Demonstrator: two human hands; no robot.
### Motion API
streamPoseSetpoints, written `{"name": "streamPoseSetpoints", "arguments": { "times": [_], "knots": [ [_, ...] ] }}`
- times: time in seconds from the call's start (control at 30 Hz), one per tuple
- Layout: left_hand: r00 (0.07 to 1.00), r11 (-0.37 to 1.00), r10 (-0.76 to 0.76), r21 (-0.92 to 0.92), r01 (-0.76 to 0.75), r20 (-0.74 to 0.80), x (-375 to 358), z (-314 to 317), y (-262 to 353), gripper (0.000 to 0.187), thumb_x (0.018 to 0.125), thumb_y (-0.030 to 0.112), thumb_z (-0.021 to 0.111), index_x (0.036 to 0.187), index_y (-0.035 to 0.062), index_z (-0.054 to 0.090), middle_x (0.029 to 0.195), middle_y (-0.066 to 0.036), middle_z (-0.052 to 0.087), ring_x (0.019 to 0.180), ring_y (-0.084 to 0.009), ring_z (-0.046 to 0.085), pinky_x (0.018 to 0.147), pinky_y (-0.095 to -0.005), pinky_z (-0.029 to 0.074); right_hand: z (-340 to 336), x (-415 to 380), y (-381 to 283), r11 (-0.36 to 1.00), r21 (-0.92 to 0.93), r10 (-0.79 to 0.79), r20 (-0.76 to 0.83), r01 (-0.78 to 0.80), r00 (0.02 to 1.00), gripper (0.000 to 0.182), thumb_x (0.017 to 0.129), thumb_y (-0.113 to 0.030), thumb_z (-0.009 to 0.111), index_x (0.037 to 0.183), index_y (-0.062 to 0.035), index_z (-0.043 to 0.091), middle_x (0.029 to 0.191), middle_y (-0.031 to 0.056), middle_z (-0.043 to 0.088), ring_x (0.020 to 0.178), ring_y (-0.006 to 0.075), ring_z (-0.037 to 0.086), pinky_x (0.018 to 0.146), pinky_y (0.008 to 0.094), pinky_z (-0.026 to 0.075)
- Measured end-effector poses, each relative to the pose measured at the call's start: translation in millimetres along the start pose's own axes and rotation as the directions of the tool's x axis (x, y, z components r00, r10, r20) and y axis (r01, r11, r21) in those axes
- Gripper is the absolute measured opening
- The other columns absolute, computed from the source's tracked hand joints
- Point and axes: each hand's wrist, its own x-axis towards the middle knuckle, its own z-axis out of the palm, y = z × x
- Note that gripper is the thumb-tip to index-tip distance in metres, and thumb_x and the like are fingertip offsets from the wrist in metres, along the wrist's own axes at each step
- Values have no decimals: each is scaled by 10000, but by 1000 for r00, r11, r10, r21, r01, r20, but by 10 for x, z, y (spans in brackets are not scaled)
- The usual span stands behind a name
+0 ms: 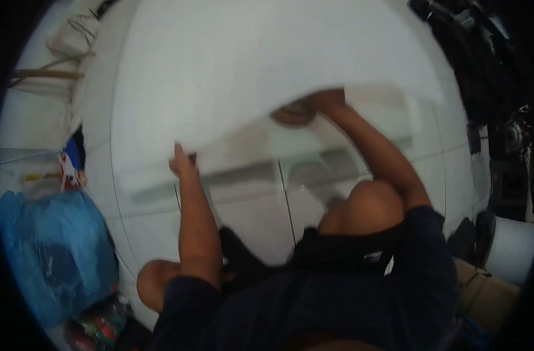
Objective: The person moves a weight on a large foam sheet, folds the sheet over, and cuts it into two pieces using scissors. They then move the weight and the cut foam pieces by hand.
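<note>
A large white sheet (232, 76) spreads over the upper middle of the head view, its near edge lifted off the floor. My left hand (184, 162) pinches that edge at the left, thumb up on top. At the right, my right hand (328, 102) reaches to the raised edge, and the sheet partly covers its fingers. In it is a round brown roll (293, 116), perhaps tape, blurred by motion. The underside of the sheet and most of the right fingers are hidden.
Pale tiled floor (255, 205) lies under the sheet, between my bent knees (369, 205). A blue plastic bag (59, 251) stands at the left. Dark items (471, 52) line the upper right. A white cylindrical container (512, 248) and a cardboard box (483, 289) are at the lower right.
</note>
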Motion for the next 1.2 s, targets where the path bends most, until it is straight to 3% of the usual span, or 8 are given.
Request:
{"name": "streamPoseSetpoints", "arguments": {
  "times": [0.1, 0.4, 0.6, 0.93, 0.97, 1.07, 1.13, 1.2],
  "knots": [
    [1000, 999, -12, 35, 12, -14, 48, -13, -40, 369, 897, 233, 684, 1023, -80, 535, 944, -171, 629, 701, -256, 652, 523, -348, 565, 32, 43, 50, 988, 155, -5, 111, -13, 994, 469, 795, -524, 641, 1053, -139, 712, 952, 111, 718, 905, 304, 682, 772, 431, 529],
    [998, 996, 44, 74, -40, -55, -120, 103, -33, 464, 910, 257, 654, 1116, -102, 444, 1044, -222, 599, 799, -283, 671, 627, -374, 605, -927, -824, 3, 867, 469, -155, -68, 169, 986, 214, 788, -187, 788, 876, -32, 669, 713, 56, 654, 532, 114, 557, 496, 257, 436],
    [994, 990, 102, 100, -97, -49, -163, 87, -76, 425, 909, 198, 632, 1153, -88, 434, 1118, -229, 568, 888, -298, 653, 701, -414, 603, -921, -1547, -82, 865, 502, -109, 239, -26, 965, 223, 749, -208, 809, 835, -59, 667, 642, 67, 619, 534, 161, 588, 494, 294, 440],
    [971, 973, 213, -118, -200, 108, 202, -178, -341, 485, 874, 158, 635, 1191, -80, 356, 1148, -231, 556, 936, -315, 626, 739, -459, 580, -261, -2007, -194, 925, 377, -53, 22, 41, 998, 262, 708, -289, 822, 778, -103, 651, 621, 74, 602, 566, 274, 611, 509, 377, 472],
    [985, 989, 150, 26, -148, -82, -152, -42, -157, 550, 852, 190, 662, 1197, -93, 340, 1101, -219, 582, 882, -312, 628, 705, -469, 564, -248, -2003, -191, 941, 338, -38, 16, 30, 999, 262, 708, -289, 822, 778, -103, 651, 621, 74, 602, 566, 274, 611, 509, 377, 472],
    [992, 994, 102, -29, -104, -79, -202, -29, -121, 571, 814, 152, 649, 1184, -109, 301, 1068, -262, 574, 834, -341, 635, 702, -471, 591, -534, -1929, -28, 930, 367, -56, 131, 4, 990, 301, 714, -306, 835, 807, -91, 646, 660, 69, 601, 569, 239, 589, 533, 362, 466],
    [987, 989, 142, -38, -145, -69, -28, -108, -177, 704, 776, 150, 668, 1283, -122, 263, 1102, -281, 572, 852, -357, 651, 697, -483, 590, -803, -1745, 121, 741, 591, 66, 409, -320, 910, 361, 728, -322, 839, 906, -71, 651, 705, 60, 605, 585, 185, 554, 561, 344, 460],
    [980, 985, 169, -16, -172, -104, -41, -109, -146, 640, 766, 136, 657, 1215, -169, 317, 1118, -282, 566, 892, -362, 642, 735, -478, 578, -798, -1691, 515, 694, 580, 246, 366, -427, 898, 431, 741, -331, 841, 1014, -56, 652, 747, 49, 616, 623, 136, 530, 599, 321, 460]
  ]
}}
